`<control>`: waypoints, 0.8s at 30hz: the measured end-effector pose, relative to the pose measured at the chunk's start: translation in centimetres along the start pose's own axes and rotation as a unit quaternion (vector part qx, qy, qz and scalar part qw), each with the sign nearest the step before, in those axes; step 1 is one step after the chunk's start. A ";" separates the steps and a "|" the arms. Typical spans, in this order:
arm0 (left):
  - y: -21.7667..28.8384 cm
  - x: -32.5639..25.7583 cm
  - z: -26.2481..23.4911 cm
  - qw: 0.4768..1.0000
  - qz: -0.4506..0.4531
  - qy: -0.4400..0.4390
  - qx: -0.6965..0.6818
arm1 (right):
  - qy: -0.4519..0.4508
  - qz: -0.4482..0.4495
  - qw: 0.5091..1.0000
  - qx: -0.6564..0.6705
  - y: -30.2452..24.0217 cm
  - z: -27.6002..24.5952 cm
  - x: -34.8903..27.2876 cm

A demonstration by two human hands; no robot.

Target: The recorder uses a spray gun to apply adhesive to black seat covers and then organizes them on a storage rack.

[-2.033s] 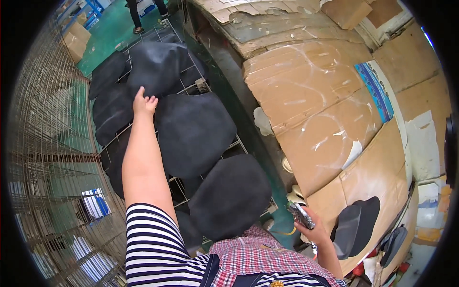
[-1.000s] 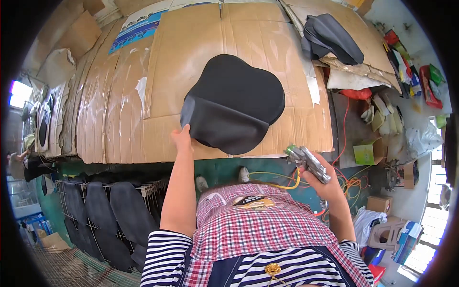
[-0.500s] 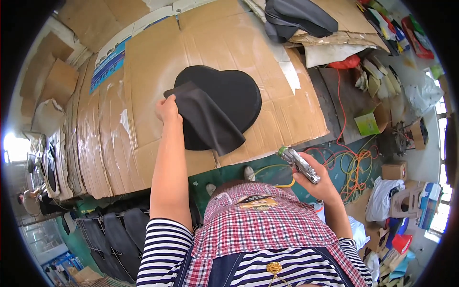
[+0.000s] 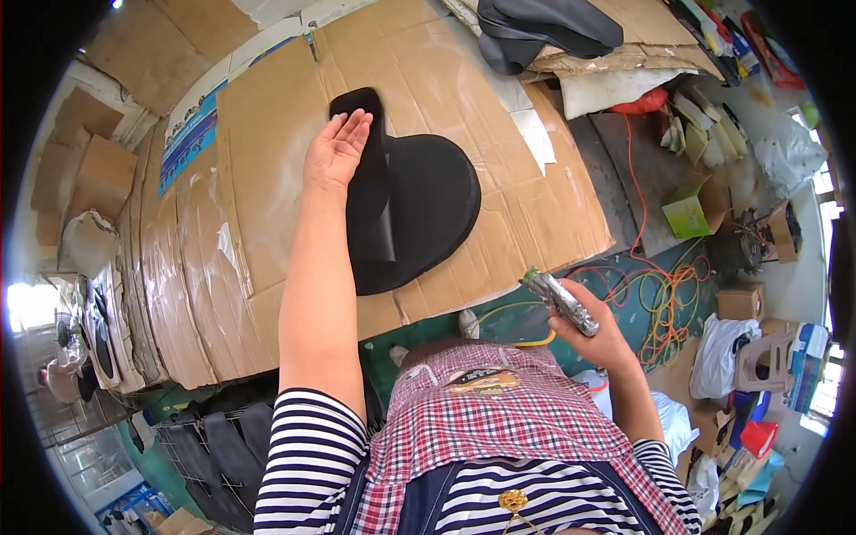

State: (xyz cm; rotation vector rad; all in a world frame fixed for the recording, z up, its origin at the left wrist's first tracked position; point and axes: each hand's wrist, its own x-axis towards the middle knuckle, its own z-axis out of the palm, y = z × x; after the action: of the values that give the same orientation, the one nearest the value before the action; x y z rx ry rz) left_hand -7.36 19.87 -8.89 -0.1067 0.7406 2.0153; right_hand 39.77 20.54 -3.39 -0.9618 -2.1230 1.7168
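Observation:
On the cardboard-topped table lies a black, heart-shaped pad (image 4: 437, 201) with rounded lobes. A dark, smooth sheet (image 4: 363, 100) lies over its left side, its far end reaching past the pad's edge. My left hand (image 4: 337, 152) is over this sheet, palm turned up and fingers stretched out; it does not appear to grip it. In front of the table's near edge, my right hand (image 4: 596, 328) is wrapped around a silver, crusted spray gun (image 4: 562, 303) with a greenish tip.
Dark folded sheets (image 4: 548, 31) lie on stacked cardboard at the far right. An orange hose (image 4: 635, 187) and a coiled yellow hose (image 4: 664, 308) trail over the green floor. Black pieces hang on a wire rack (image 4: 192, 455) at lower left. A white stool (image 4: 767, 361) stands at right.
My left hand has moved away from me and turned palm up, its fingers opening. The dark sheet now extends farther away across the pad's left side. My right hand has barely moved.

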 end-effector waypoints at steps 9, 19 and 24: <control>-4.3 -3.1 -12.7 0.593 0.307 0.169 0.725 | 0.004 0.018 1.000 0.008 1.3 0.2 -0.2; -7.9 -7.2 -0.7 0.815 0.085 0.010 0.573 | -0.008 0.006 1.000 0.009 0.6 0.1 1.0; -9.3 -4.9 -7.3 0.485 0.328 0.034 0.810 | -0.029 -0.001 0.999 -0.025 0.2 0.3 0.4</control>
State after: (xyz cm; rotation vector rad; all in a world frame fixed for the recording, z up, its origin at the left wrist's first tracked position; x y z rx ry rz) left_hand 1.27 15.56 -17.29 1.3812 2.6817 0.9802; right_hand 39.34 20.59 -3.76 -0.9320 -2.2129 1.7184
